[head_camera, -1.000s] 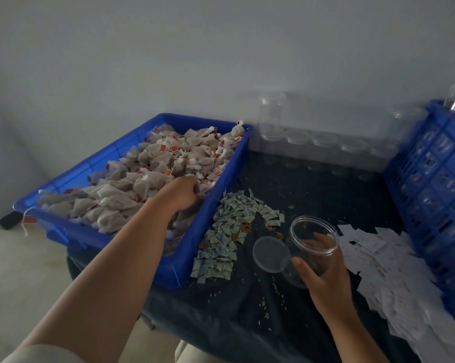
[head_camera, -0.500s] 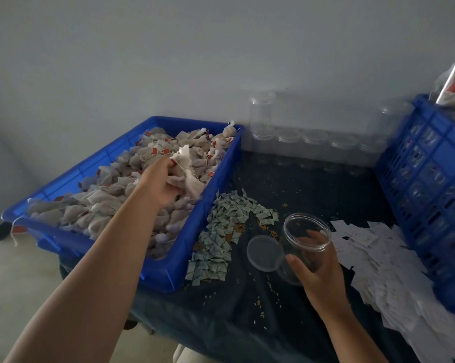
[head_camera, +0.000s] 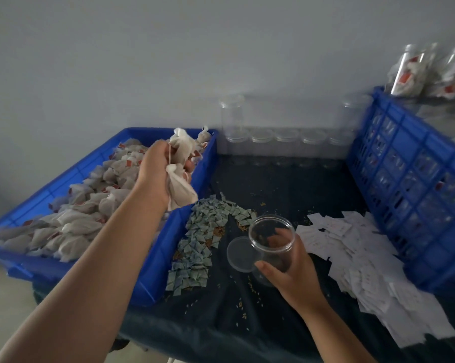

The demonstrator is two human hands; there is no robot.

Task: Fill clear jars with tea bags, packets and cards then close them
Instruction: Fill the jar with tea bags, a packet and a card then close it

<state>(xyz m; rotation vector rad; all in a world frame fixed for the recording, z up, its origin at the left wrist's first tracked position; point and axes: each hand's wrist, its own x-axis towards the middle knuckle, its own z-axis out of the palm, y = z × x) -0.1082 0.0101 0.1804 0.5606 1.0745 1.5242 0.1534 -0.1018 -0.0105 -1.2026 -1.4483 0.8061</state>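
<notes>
My left hand (head_camera: pixel 154 170) grips a bunch of white tea bags (head_camera: pixel 180 179), lifted above the right edge of the blue tray (head_camera: pixel 153 279) that is piled with more tea bags (head_camera: pixel 71 216). My right hand (head_camera: pixel 286 268) holds an open clear jar (head_camera: pixel 271 237), tilted with its mouth toward the tray. Its clear lid (head_camera: pixel 240 254) lies on the dark tablecloth just left of the jar. Small green packets (head_camera: pixel 202 239) are heaped between tray and jar. White cards (head_camera: pixel 357 260) are spread to the right.
A row of empty clear jars (head_camera: pixel 273 137) stands along the wall at the back. A tall blue crate (head_camera: pixel 415 189) walls off the right side, with filled jars (head_camera: pixel 410 72) behind it. Loose grains dot the dark tablecloth (head_camera: pixel 273 184).
My left hand has lifted the tea bags out of the pile and carried them right, toward the tray's edge. The jar in my right hand has stayed about where it was.
</notes>
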